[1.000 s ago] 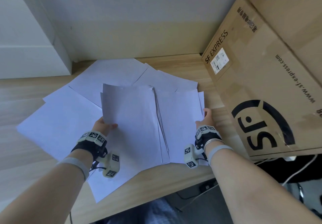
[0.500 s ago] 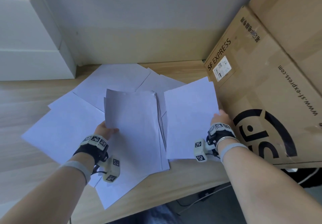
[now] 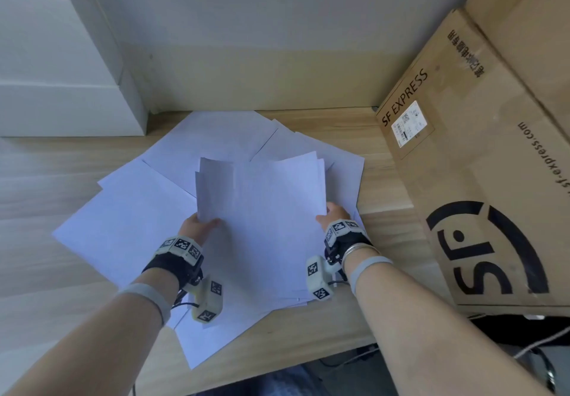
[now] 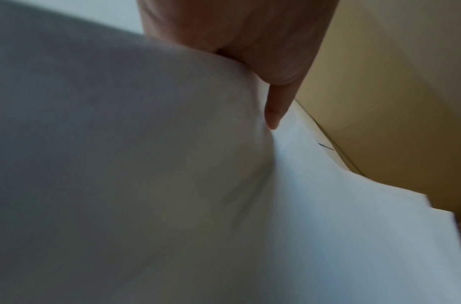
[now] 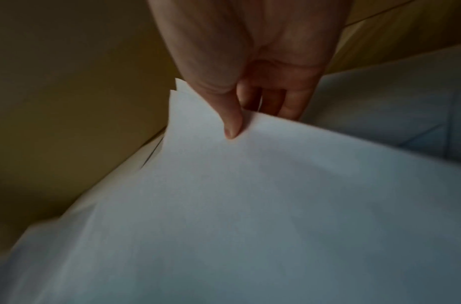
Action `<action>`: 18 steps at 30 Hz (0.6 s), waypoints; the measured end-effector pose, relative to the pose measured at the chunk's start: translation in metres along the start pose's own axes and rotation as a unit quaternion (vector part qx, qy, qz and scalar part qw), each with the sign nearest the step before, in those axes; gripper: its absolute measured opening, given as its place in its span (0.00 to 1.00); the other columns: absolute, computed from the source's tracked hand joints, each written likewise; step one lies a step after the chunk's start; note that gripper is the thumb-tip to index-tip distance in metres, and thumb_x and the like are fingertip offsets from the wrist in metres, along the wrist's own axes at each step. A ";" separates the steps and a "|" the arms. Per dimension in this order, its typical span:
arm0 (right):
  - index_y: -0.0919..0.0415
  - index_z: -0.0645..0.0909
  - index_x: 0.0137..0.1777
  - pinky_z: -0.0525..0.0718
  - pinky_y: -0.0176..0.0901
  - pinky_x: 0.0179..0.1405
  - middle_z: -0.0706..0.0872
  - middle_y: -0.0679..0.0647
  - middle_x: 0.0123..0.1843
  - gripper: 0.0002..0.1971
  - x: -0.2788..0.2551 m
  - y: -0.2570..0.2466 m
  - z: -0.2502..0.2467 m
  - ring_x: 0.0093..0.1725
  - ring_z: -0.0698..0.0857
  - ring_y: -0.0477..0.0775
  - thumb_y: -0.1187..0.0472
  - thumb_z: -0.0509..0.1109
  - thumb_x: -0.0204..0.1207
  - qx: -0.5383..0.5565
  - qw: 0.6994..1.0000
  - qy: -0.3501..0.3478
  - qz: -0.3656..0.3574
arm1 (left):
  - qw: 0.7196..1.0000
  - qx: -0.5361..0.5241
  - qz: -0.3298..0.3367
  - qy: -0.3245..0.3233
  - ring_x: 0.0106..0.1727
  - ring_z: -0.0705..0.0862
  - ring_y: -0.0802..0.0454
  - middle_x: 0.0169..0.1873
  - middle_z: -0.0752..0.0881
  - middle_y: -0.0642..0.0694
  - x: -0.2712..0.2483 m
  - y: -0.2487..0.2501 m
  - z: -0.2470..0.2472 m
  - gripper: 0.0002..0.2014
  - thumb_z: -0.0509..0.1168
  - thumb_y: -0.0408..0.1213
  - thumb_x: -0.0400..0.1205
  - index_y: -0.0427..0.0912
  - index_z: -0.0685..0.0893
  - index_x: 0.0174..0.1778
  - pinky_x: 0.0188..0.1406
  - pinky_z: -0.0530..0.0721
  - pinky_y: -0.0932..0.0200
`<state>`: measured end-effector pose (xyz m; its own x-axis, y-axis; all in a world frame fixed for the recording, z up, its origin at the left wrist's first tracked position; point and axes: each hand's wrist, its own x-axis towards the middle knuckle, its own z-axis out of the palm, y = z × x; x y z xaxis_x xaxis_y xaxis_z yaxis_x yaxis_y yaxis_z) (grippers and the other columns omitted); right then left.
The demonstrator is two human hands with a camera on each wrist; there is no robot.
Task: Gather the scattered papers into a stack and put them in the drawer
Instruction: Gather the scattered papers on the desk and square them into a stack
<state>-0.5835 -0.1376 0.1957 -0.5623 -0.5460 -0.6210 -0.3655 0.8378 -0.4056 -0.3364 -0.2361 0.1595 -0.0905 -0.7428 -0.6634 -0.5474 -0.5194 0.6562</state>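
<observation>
Our left hand (image 3: 200, 227) pinches the left edge of the held bundle of plain white paper sheets (image 3: 265, 210), thumb on top w/ fingers under; in the left wrist view that thumb (image 4: 274, 111) presses into the paper. Our right hand (image 3: 334, 215) grips the right edge, and in the right wrist view its thumb (image 5: 232, 123) lies on top w/ fingers curled beneath, at least two sheet corners showing under it.

What's changed: half a sec ago our right hand held a separate sheet out to the right, apart from the left hand's bundle. Now that sheet lies over the bundle, so both hands share one loose stack, lifted and tilted above the counter (image 3: 46, 180). Top edges are still staggered, not squared.

For the task that means one more sheet gathered, approx midway through collecting, we judge. Several scattered white sheets (image 3: 129, 210) still lie flat on the light wooden counter, fanned out to the left, behind and beneath the held stack, one hanging past the near edge.

Further out: a big brown cardboard shipping box (image 3: 481, 180) w/ black logo stands just right of the papers, and a white cabinet-like unit (image 3: 61, 87) sits at the back left. No drawer is plainly in view, so we can't tell where the stack goes yet.
</observation>
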 end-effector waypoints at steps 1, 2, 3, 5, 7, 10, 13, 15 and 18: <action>0.63 0.76 0.67 0.75 0.40 0.49 0.83 0.61 0.66 0.16 0.000 -0.006 0.010 0.56 0.83 0.61 0.64 0.61 0.80 -0.016 1.000 -0.015 -0.008 | 1.000 0.000 0.000 0.000 0.65 0.81 0.35 0.65 0.82 0.31 0.000 0.000 0.000 0.21 0.65 0.36 0.80 0.31 0.77 0.68 0.59 0.76 0.53; 0.62 0.77 0.64 0.74 0.39 0.47 0.84 0.60 0.65 0.14 0.000 -0.012 0.018 0.52 0.81 0.58 0.63 0.61 0.79 -0.031 0.999 -0.026 -0.010 | 1.000 -0.002 0.000 -0.001 0.66 0.81 0.36 0.66 0.82 0.32 0.000 0.001 0.001 0.22 0.65 0.37 0.81 0.31 0.76 0.69 0.59 0.75 0.53; 0.60 0.76 0.61 0.74 0.40 0.47 0.84 0.60 0.64 0.12 0.000 -0.017 0.026 0.50 0.80 0.57 0.62 0.62 0.79 -0.041 0.999 -0.028 -0.013 | 1.000 -0.005 -0.002 -0.003 0.66 0.80 0.36 0.66 0.82 0.32 0.000 0.001 0.001 0.22 0.65 0.38 0.81 0.30 0.76 0.69 0.57 0.75 0.54; 0.60 0.73 0.63 0.80 0.45 0.55 0.83 0.60 0.65 0.14 0.000 -0.026 0.037 0.57 0.82 0.60 0.59 0.63 0.78 -0.055 0.998 -0.029 -0.009 | 1.000 -0.010 -0.009 -0.005 0.65 0.81 0.36 0.65 0.82 0.33 0.000 0.002 0.001 0.23 0.66 0.38 0.80 0.30 0.77 0.69 0.53 0.75 0.56; 0.61 0.67 0.71 0.79 0.49 0.64 0.80 0.60 0.69 0.23 0.002 -0.033 0.045 0.66 0.81 0.62 0.56 0.65 0.78 -0.075 0.997 -0.031 0.001 | 1.000 -0.015 -0.012 -0.005 0.65 0.82 0.37 0.64 0.83 0.33 0.001 0.002 0.000 0.23 0.68 0.37 0.78 0.31 0.77 0.68 0.54 0.77 0.56; 0.65 0.62 0.74 0.77 0.51 0.65 0.76 0.61 0.72 0.30 0.004 -0.037 0.052 0.70 0.78 0.63 0.52 0.67 0.78 -0.120 0.992 -0.032 -0.009 | 0.999 -0.029 -0.018 -0.002 0.65 0.82 0.36 0.65 0.83 0.33 0.003 0.000 -0.002 0.24 0.71 0.34 0.76 0.31 0.78 0.67 0.62 0.79 0.51; 0.67 0.61 0.75 0.73 0.52 0.69 0.71 0.62 0.75 0.32 0.004 -0.036 0.054 0.73 0.74 0.63 0.49 0.66 0.78 -0.164 0.985 -0.026 -0.044 | 0.998 -0.057 -0.012 -0.003 0.65 0.82 0.35 0.65 0.82 0.32 0.003 -0.003 -0.003 0.25 0.72 0.29 0.74 0.31 0.77 0.67 0.67 0.79 0.45; 0.68 0.60 0.76 0.72 0.53 0.70 0.69 0.62 0.76 0.32 0.004 -0.036 0.053 0.74 0.72 0.63 0.48 0.64 0.79 -0.181 0.981 -0.033 -0.063 | 0.997 -0.075 -0.005 -0.005 0.64 0.82 0.35 0.65 0.82 0.32 0.002 -0.004 -0.003 0.25 0.71 0.26 0.74 0.31 0.76 0.68 0.66 0.79 0.44; 0.65 0.68 0.72 0.74 0.52 0.68 0.73 0.62 0.72 0.25 0.008 -0.036 0.049 0.70 0.75 0.63 0.49 0.61 0.81 -0.177 0.980 -0.032 -0.082 | 0.995 -0.096 0.010 -0.002 0.55 0.84 0.39 0.63 0.84 0.33 -0.002 -0.006 -0.005 0.23 0.68 0.23 0.76 0.35 0.77 0.68 0.60 0.81 0.48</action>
<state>-0.5386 -0.1718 0.1723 -0.4307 -0.6630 -0.6123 -0.6883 0.6801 -0.2523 -0.3282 -0.2339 0.1585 -0.1043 -0.7525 -0.6503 -0.3772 -0.5751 0.7260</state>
